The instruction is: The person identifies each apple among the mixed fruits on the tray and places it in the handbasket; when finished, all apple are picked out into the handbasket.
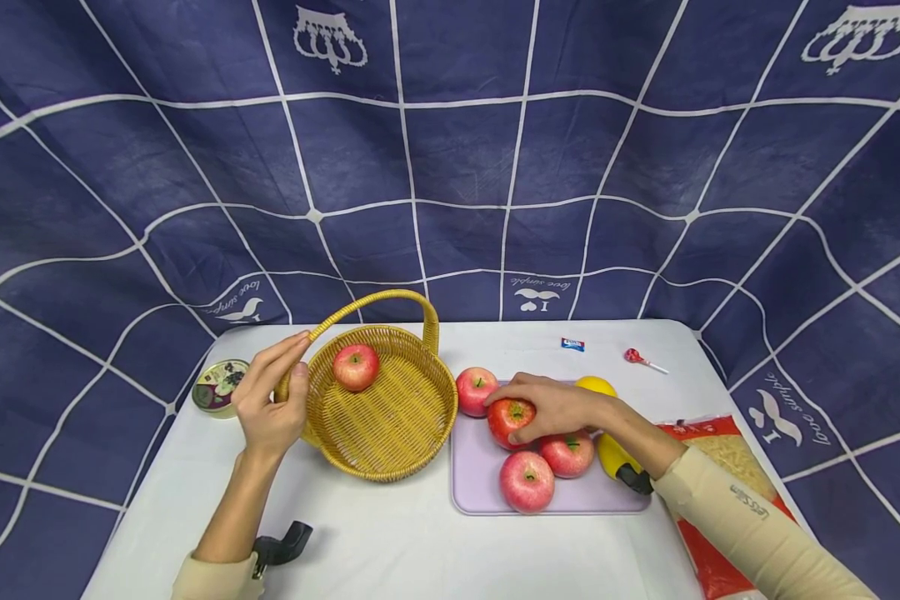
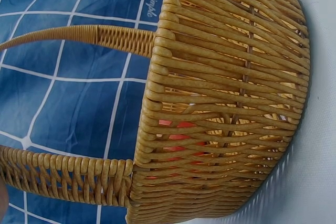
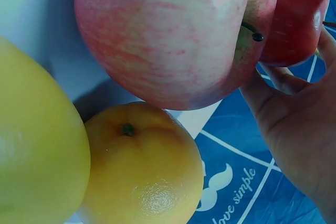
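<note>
My left hand (image 1: 273, 408) grips the handle of a yellow wicker basket (image 1: 382, 433) standing on the left half of the table. Inside the basket lies one apple (image 1: 356, 367), glimpsed through the weave in the left wrist view. Over a pale purple tray (image 1: 474, 487), my right hand (image 1: 558, 407) holds a deep red apple (image 1: 506, 423) between thumb and fingers. Pinkish apples surround it: one (image 1: 476, 390) beside the basket, one (image 1: 527, 482) at the tray's front and one (image 1: 567, 454) under the hand. Yellow fruit (image 3: 37, 145) and an orange-yellow fruit (image 3: 142, 177) appear close in the right wrist view.
Left of the basket is a round tin (image 1: 220, 388). Behind the tray lie a small blue-and-red wrapped sweet (image 1: 572, 344) and a red lollipop (image 1: 633, 356). A red-edged clear bag (image 1: 723, 454) lies at the right, partly beneath the right forearm. A blue checked cloth hangs behind the table.
</note>
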Tool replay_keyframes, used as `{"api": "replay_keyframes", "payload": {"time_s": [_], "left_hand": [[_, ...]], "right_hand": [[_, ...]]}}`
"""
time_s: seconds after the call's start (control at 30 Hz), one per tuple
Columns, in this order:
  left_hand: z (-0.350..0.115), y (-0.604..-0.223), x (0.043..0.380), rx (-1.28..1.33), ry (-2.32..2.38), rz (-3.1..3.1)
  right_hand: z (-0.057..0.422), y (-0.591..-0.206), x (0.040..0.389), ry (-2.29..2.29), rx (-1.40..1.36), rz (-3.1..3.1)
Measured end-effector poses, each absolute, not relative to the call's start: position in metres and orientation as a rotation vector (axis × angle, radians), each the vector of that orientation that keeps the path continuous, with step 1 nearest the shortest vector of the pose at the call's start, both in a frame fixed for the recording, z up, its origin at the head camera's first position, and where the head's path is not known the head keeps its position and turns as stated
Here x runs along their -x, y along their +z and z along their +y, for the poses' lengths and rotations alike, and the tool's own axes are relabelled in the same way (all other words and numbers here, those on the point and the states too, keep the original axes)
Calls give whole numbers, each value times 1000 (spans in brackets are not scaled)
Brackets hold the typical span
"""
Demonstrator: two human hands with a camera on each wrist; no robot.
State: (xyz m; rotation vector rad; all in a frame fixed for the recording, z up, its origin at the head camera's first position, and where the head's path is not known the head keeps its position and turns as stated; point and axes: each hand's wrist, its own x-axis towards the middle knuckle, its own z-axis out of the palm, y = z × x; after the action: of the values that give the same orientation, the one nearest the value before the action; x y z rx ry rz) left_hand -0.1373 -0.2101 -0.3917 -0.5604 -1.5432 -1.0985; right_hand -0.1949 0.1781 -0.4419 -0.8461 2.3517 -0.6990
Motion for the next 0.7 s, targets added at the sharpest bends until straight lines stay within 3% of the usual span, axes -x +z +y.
{"api": "replay_keyframes", "payload": {"time_s": [0.7], "left_hand": [[-210,-393,138,557,-1098,-1542]], "right_hand": [[178,-435,191,-785,915,2419]]}}
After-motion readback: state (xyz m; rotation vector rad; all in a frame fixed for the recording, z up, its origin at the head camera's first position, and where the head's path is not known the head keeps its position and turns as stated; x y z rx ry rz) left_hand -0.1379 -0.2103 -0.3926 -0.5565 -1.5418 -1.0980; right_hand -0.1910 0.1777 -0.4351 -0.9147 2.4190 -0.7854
